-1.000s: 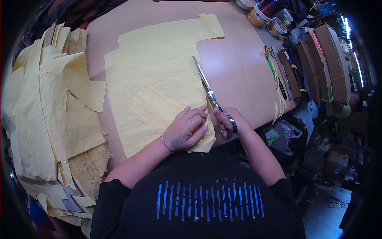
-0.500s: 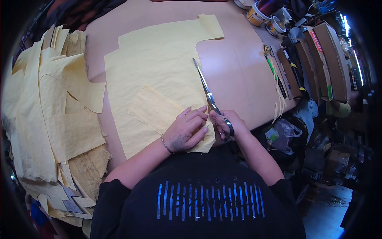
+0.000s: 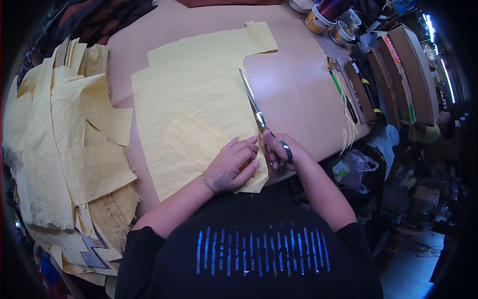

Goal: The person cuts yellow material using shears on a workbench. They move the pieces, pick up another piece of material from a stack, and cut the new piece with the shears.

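A large pale yellow sheet, cloth or soft leather, lies flat on the tabletop with a stepped outline. Along its right edge run the long metal scissors, pointing away from me; my right hand grips their dark handles. My left hand rests on the near right part of the sheet, fingers bent and gathered at its edge, close beside the scissors. Under or beside its wrist, a smaller yellow rectangular piece lies on the sheet. How far the blades are apart is hard to make out.
A thick heap of yellow pieces covers the left side. On the right lie a green pen, thin yellow strips and cardboard boxes. Tubs stand at the far right, dark cloth at the far left.
My right hand and the scissors have shifted slightly away from me along the sheet's right edge. My left hand keeps almost the same place on the sheet. The whole view has shifted a little.
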A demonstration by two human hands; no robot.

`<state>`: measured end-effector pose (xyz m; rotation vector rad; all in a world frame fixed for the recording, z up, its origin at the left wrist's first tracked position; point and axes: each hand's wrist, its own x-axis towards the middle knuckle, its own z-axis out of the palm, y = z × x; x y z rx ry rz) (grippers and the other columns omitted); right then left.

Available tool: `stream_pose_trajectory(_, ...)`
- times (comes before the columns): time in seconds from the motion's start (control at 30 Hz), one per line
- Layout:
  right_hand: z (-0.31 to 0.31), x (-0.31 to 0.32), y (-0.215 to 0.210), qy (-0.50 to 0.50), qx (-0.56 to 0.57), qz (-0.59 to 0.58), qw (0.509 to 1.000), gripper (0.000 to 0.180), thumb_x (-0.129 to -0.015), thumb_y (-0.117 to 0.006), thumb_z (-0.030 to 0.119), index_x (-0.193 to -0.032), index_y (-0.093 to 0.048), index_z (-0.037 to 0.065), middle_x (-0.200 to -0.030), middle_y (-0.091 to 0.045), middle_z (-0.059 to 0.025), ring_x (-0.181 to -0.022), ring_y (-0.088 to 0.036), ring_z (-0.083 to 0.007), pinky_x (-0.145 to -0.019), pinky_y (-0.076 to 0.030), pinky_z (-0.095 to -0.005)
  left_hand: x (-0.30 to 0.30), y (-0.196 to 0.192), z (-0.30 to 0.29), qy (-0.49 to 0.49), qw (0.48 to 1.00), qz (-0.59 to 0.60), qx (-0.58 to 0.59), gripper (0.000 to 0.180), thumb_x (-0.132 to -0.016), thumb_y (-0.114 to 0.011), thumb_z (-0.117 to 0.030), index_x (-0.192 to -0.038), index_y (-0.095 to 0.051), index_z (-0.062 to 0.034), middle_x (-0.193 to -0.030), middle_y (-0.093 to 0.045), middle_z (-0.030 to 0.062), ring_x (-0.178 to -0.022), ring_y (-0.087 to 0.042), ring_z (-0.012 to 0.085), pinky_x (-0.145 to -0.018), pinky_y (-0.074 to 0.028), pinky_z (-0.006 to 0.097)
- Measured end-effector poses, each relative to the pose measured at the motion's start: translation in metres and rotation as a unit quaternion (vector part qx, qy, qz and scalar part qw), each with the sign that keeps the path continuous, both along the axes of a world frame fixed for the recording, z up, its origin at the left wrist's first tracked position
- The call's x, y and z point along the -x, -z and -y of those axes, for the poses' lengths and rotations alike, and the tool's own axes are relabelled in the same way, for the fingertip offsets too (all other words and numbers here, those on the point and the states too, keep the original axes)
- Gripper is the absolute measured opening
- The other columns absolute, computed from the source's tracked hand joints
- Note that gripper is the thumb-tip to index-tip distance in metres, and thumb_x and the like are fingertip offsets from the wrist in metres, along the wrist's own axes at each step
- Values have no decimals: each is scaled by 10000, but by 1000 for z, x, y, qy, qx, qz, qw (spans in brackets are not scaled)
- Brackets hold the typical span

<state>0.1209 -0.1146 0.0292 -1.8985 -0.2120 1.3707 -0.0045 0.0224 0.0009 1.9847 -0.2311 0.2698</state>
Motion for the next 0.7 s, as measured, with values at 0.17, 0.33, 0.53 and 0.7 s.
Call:
stream_pose_trajectory(0.17, -13, -8, 1, -12, 9, 14, 1000, 707, -650, -392, 757, -615, -453, 53, -502, -439, -31, -408, -477, -120, -367, -375, -237, 0, -6, 1, -4, 1000, 20, -4, 108, -793, -518, -97, -756, -444, -27, -925, -501, 112, -1105, -451, 320, -858, -342, 450)
stream_pose_trajectory(0.33, -17, -14, 4, -3, 11, -1, 1000, 744, -583, -431, 782, -693, -492, 49, -519, -443, 0, -396, -476, -84, -348, -390, -220, 1, -5, -1, 0, 1000, 21, 7, 100, -795, -517, -131, -807, -468, -45, -932, -505, 89, -1111, -453, 289, -896, -311, 504)
stream_pose_trajectory(0.53, -18, -15, 8, 5, -3, -9, 1000, 734, -587, -424, 783, -655, -476, 54, -511, -440, -7, -400, -472, -91, -351, -392, -235, 1, -7, -1, 8, 1000, 30, 3, 104, -789, -522, -95, -762, -446, -30, -938, -504, 108, -1105, -451, 325, -879, -329, 469)
stream_pose_trajectory(0.7, -7, -17, 2, 7, -8, -22, 1000, 709, -622, -397, 776, -580, -438, 69, -492, -442, -21, -406, -482, -104, -360, -383, -228, 1, -7, -2, 2, 1000, 21, -8, 100, -786, -523, -97, -763, -448, -34, -938, -506, 104, -1105, -454, 318, -882, -326, 472)
